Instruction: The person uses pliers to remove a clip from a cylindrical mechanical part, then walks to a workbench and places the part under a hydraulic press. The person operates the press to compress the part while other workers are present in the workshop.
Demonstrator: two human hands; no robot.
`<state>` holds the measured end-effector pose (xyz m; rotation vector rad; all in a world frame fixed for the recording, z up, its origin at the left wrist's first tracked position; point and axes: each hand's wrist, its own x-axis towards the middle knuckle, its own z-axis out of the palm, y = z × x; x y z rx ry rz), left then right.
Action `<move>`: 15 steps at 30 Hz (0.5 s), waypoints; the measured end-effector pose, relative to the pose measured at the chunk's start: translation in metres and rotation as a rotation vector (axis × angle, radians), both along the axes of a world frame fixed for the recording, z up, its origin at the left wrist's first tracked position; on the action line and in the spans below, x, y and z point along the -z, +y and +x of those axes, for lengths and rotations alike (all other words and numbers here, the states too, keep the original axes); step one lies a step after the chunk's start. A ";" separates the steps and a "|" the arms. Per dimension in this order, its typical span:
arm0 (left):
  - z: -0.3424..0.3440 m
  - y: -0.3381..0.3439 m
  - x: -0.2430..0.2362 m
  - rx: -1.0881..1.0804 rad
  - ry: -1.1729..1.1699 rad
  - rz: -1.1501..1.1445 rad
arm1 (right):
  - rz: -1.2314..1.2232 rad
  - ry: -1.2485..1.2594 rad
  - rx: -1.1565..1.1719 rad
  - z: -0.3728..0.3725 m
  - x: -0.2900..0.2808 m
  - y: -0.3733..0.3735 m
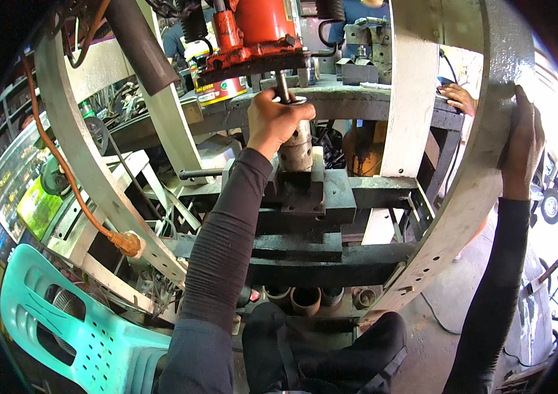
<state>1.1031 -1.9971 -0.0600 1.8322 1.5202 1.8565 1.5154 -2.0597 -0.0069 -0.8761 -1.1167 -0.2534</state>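
My left hand (275,121) is closed around the upper end of a worn metal cylinder (296,154) with holes in its side. The cylinder stands upright on dark steel blocks (338,197) across the bed of a shop press. A steel rod (282,85) reaches down to the cylinder's top from beneath the red hydraulic jack (262,33); my fingers partly hide where they meet. Off to the right, my right hand (525,141) rests against the press's pale upright (475,171), its fingers stretched upward along the edge and holding nothing.
A turquoise plastic chair (95,328) stands at lower left, near an orange cord's plug (128,244). Another person's hand (459,98) rests behind the right upright. Metal rings (305,301) sit below the bed. A workbench (357,98) lies beyond the press.
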 end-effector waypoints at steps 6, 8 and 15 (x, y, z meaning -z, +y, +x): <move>0.001 0.005 -0.003 0.051 0.082 0.023 | -0.056 -0.002 0.002 0.004 0.000 0.001; -0.002 0.006 -0.001 0.054 0.100 0.030 | -0.027 -0.054 -0.027 0.010 0.005 0.007; -0.002 -0.002 -0.002 -0.024 0.011 0.042 | -0.011 -0.029 -0.015 0.010 0.003 0.003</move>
